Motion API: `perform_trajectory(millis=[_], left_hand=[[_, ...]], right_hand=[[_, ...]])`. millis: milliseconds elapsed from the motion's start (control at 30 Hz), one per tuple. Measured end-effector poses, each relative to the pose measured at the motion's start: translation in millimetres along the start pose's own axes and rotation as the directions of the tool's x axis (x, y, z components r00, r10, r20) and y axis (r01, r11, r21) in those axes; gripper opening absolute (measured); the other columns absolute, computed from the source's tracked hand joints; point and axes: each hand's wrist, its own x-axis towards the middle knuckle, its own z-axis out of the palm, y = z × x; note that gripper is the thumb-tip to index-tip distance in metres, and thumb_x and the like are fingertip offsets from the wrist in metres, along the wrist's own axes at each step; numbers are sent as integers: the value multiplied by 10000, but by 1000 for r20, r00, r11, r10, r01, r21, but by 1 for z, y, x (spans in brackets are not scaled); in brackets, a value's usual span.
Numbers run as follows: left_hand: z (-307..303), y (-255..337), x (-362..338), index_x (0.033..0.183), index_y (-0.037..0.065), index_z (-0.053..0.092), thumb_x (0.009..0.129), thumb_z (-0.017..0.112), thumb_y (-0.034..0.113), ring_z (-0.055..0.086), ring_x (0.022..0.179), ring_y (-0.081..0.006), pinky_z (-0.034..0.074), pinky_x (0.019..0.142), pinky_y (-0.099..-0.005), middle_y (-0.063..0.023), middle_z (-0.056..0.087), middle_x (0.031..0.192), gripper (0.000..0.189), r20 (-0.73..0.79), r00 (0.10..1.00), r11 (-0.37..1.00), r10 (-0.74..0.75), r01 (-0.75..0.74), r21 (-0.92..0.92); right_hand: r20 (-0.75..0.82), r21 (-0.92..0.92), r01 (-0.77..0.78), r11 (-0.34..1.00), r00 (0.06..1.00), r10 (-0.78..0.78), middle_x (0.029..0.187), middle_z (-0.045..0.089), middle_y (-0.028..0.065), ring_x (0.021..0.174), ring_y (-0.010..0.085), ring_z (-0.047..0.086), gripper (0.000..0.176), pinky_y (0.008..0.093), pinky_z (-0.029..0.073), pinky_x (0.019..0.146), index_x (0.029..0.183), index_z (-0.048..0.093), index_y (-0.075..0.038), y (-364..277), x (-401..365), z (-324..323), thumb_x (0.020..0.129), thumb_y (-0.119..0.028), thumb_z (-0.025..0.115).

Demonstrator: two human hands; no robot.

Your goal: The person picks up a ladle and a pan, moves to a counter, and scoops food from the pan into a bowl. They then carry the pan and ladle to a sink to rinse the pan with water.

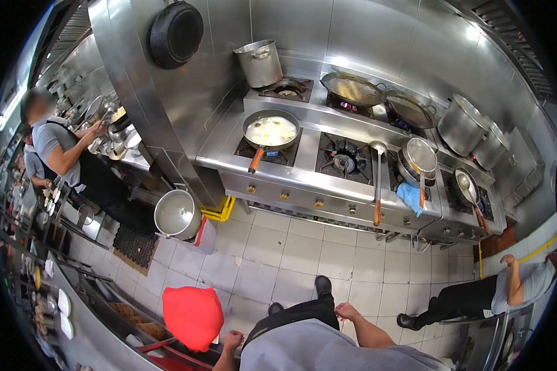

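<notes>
Pot: near the stove's [229,162] front left corner, below its front edge [176,213].
Red bundle: rounded, beside the left hand [193,316].
Left hand: fingers curled shut [233,339].
Pan: white food inside, near the stove's front left corner [252,119].
Right hand: fingers curled; cannot tell if fully closed [346,311].
Ladle: handle crosses the front edge [378,179].
Blue cloth: hanging over the front edge, further right [410,198].
</notes>
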Motion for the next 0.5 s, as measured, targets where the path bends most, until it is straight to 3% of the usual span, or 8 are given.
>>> perform_trajectory(millis=[167, 500], left_hand=[[-2, 9, -11, 816, -14, 615, 784, 592, 127, 595, 555, -148, 477, 463, -277, -81, 621, 662, 146, 0, 998, 991, 59, -58, 121], [-8, -5, -3, 821, -13, 615, 797, 588, 135, 588, 560, -140, 463, 460, -267, -71, 619, 677, 152, 29, 998, 996, 61, -62, 59]], right_hand=[[17, 4, 0, 1000, 1000, 0, 834, 646, 90, 712, 171, 636, 241, 306, 535, 533, 972, 608, -16, 1, -1, 2, 821, -203, 613], [-7, 17, 25, 1000, 1000, -25, 786, 642, 87, 679, 171, 640, 199, 305, 533, 495, 953, 609, -7, 5, -1, -2, 833, -166, 611]])
